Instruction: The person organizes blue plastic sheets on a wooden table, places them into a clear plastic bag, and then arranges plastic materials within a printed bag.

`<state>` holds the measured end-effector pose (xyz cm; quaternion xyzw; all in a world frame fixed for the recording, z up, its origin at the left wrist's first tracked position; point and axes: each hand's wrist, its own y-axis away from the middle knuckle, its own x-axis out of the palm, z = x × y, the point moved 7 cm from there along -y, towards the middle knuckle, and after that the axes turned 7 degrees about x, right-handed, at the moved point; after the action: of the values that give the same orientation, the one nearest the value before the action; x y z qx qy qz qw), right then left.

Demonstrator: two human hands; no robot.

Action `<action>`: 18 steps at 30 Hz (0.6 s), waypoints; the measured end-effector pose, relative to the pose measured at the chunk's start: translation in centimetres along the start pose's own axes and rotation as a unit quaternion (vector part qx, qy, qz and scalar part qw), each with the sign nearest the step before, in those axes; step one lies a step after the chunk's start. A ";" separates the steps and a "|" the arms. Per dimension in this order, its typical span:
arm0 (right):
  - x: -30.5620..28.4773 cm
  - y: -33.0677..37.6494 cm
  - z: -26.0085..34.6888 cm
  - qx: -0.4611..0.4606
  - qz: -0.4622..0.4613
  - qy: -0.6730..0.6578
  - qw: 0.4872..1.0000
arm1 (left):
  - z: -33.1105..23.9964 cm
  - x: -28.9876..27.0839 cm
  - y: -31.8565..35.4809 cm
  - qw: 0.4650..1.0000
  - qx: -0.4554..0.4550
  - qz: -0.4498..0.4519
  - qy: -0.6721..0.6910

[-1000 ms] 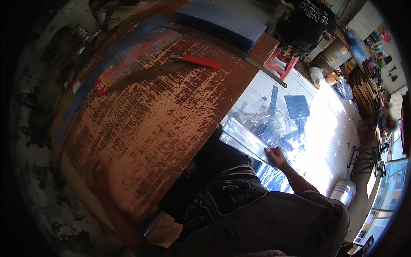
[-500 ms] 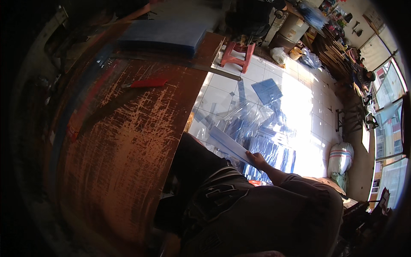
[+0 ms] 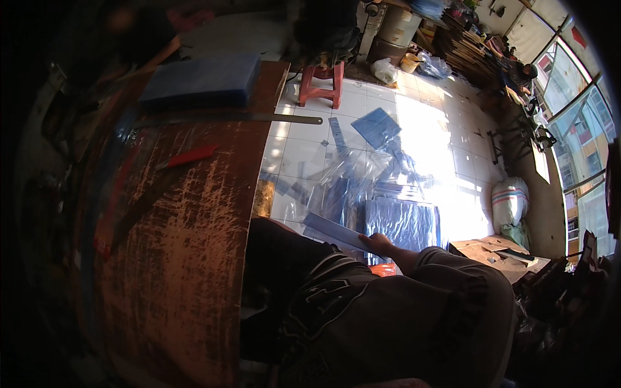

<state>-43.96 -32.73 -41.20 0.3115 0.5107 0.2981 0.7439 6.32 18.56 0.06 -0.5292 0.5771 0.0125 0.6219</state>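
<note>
My right hand (image 3: 378,244) is closed around one end of a long, flat, bluish-clear plastic strip (image 3: 333,229), possibly several strips together. It is held over the floor, to the right of the worn brown table (image 3: 174,258). Just beyond the hand lies a stack of shiny plastic-wrapped blue sheets (image 3: 404,223). A red-handled cutter (image 3: 191,156) rests on the scratched tabletop. Across the table's far part lies a long metal ruler (image 3: 291,119), its end jutting past the edge. Behind it sits a thick stack of bluish plastic sheets (image 3: 200,81). My left hand is not visible.
Loose clear plastic (image 3: 343,181) and a blue sheet (image 3: 377,127) lie on the white tiles. A red stool (image 3: 336,87) stands beyond the table. To the right are a white sack (image 3: 510,200) and a wooden board (image 3: 485,252). Another person (image 3: 139,39) is dimly visible at the far left.
The view has turned, so the table and floor things sit further left. My right hand still grips the plastic strip, over about the same spot beside the wrapped stack.
</note>
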 end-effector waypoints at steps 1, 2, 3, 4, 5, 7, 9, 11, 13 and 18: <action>-0.1 -0.1 0.1 0.000 -0.002 -0.007 1.000 | 0.2 0.1 0.1 1.000 0.000 0.003 -0.009; -0.1 -0.4 0.0 0.003 0.005 -0.014 1.000 | 0.6 0.1 0.3 1.000 -0.001 0.007 -0.018; -0.3 -0.3 0.3 0.014 0.001 -0.038 0.999 | 0.8 0.0 0.3 1.000 0.000 0.009 -0.030; -0.4 0.0 0.7 0.026 -0.002 -0.063 0.998 | 1.0 0.0 0.4 1.000 -0.018 0.012 -0.016; -0.4 0.0 0.9 0.037 -0.005 -0.087 0.995 | 1.1 0.1 0.5 0.999 -0.035 0.015 -0.003; 0.4 -3.7 -0.8 0.037 -0.066 -0.184 0.980 | 1.4 0.2 0.8 0.998 -0.064 0.020 0.011; 1.1 -5.8 -1.5 0.054 -0.081 -0.291 0.952 | 1.3 0.0 0.8 0.996 -0.080 0.026 0.005; 1.7 -7.0 -1.0 0.088 -0.051 -0.413 0.905 | 0.3 -0.2 0.4 0.998 -0.061 0.019 0.003; 3.3 -8.7 -0.3 0.084 0.092 -0.542 0.831 | -0.2 -0.3 0.0 0.999 -0.039 0.014 0.000; 7.7 -6.8 3.1 0.136 0.288 -0.612 0.724 | -0.4 -0.4 0.0 1.000 -0.010 0.010 -0.023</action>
<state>-37.86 -31.62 -50.02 0.6563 -0.1349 0.1695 0.7227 5.91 18.48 0.44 -0.5289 0.5680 0.0366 0.6295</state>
